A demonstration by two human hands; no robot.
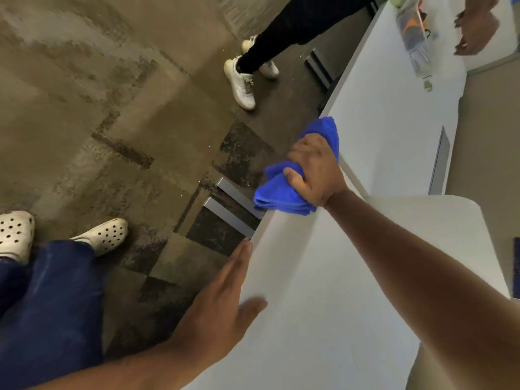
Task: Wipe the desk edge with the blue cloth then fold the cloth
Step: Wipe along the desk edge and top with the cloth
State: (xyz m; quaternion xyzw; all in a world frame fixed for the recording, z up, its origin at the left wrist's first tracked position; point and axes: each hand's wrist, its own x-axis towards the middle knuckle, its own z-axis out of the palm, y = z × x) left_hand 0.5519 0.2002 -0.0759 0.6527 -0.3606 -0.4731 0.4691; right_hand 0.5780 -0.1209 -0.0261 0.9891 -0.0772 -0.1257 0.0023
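Observation:
The blue cloth is bunched over the left edge of the white desk, hanging partly off it. My right hand is shut on the cloth and presses it against the desk edge, arm stretched across the top. Nearer to me, my left hand lies flat along the same edge, fingers straight and together, thumb resting on the desk surface. It holds nothing.
Another person's legs in black trousers and white shoes stand on the carpet beyond the cloth. A further hand hovers over a plastic bottle at the far end. Grey desk feet jut out below the edge.

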